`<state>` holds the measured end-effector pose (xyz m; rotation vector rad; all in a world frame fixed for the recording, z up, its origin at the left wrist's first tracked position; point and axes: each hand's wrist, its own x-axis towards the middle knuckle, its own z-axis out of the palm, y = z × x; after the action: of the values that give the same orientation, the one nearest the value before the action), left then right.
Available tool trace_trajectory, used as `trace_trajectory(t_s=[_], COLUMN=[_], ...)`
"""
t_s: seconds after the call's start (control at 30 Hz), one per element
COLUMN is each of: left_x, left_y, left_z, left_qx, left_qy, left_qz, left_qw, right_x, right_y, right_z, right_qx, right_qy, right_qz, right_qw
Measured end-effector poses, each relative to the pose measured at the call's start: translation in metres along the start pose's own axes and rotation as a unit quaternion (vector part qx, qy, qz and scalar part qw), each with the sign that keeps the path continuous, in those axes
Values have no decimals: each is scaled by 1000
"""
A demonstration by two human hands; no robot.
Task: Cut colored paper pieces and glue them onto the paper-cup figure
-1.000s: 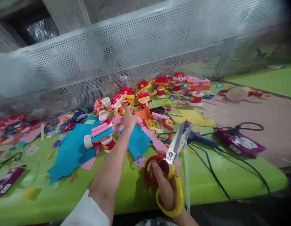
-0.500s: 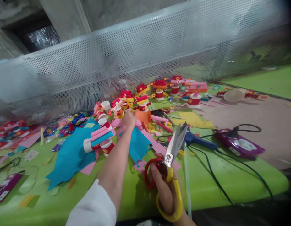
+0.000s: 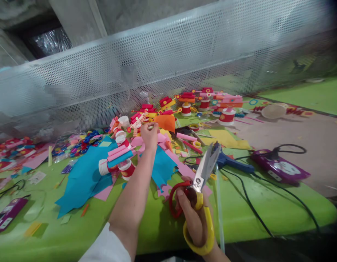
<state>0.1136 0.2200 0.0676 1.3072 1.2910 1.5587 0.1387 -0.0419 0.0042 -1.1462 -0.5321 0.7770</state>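
Observation:
My left hand (image 3: 150, 136) reaches far across the green table, fingers closed in a pinch at the edge of a sheet of orange paper (image 3: 166, 123). That sheet stands raised and bent over the paper scraps. In my right hand (image 3: 192, 220), near the table's front edge, is a pair of scissors (image 3: 202, 173) with one red and one yellow handle. Its blades point up and away, slightly apart. Blue paper (image 3: 161, 165) with a jagged edge and pink paper (image 3: 182, 165) lie below my left hand. Pink and blue paper rolls (image 3: 119, 156) rest beside my left forearm.
Paper-cup models (image 3: 226, 115) stand at the back before a perforated metal screen (image 3: 157, 62). A blue glue gun (image 3: 235, 162), its cord and a purple power box (image 3: 279, 167) lie to the right. A large blue sheet (image 3: 81, 178) covers part of the left.
My left hand has lifted the orange paper up from the scraps. My right hand keeps hold of the scissors, and the view has shifted slightly.

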Motion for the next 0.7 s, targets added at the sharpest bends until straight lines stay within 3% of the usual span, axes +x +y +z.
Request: trace_trajectory(t_s=[0.2, 0.4, 0.7], left_x=[-8, -15, -28], left_y=[3, -3, -2], left_z=[-6, -20, -46], left_qx=[-90, -148, -156], left_qy=[17, -29, -34], left_qz=[-75, -133, -134], left_qw=[993, 980, 978], right_x=[0, 0, 0], right_y=[1, 5, 13], right_z=[0, -6, -10], right_qx=[-8, -3, 13], right_qy=[-1, -23, -34], right_qz=[-6, 9, 26], right_qw=[1000, 1000, 999])
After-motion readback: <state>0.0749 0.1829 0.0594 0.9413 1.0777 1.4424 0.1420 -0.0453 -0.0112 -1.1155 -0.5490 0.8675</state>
